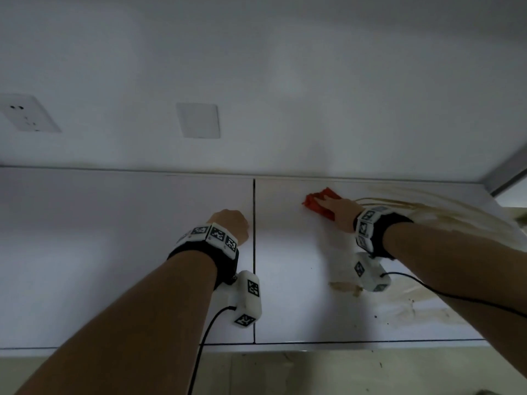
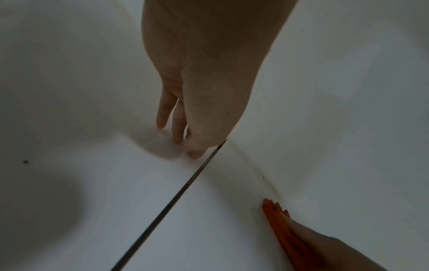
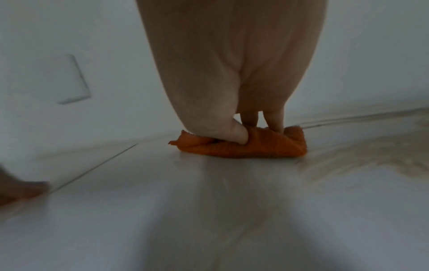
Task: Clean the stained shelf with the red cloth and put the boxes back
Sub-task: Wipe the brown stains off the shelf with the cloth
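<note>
The white shelf (image 1: 114,252) is made of two panels. My right hand (image 1: 339,209) lies on the red cloth (image 1: 316,203) near the back wall, on the right panel. In the right wrist view the thumb digs into a fold of the cloth (image 3: 267,148) and the fingers (image 3: 274,119) come down on it from behind. Brown smeared stains (image 1: 445,215) spread to the right of the cloth, and a smaller patch (image 1: 345,287) lies nearer the front. My left hand (image 1: 231,223) holds nothing; its straight fingertips (image 2: 178,139) touch the left panel beside the seam. No boxes are in view.
A dark seam (image 1: 254,252) splits the shelf's two panels. On the wall behind are a socket (image 1: 25,114) and a blank cover plate (image 1: 199,121). A metal frame post (image 1: 507,172) closes the right end. The shelf's front edge (image 1: 285,344) runs below my forearms.
</note>
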